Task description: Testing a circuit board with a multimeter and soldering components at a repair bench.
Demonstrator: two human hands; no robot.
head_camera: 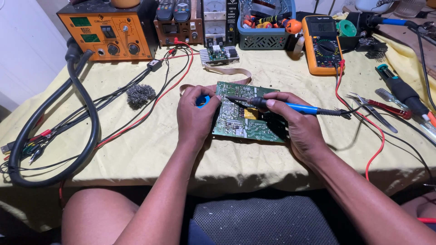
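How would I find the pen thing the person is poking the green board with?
Look at the green circuit board mid-table on the yellow cloth. The right hand holds the soldering iron over it. Unlike the tools lying further right, it has a blue handle and is held.

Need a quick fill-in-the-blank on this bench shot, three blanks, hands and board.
1. The right hand holds a soldering iron with a ____ handle.
2. The green circuit board lies on a ____ cloth.
3. The left hand rests at the board's ____ edge.

Missing words: blue; yellow; left
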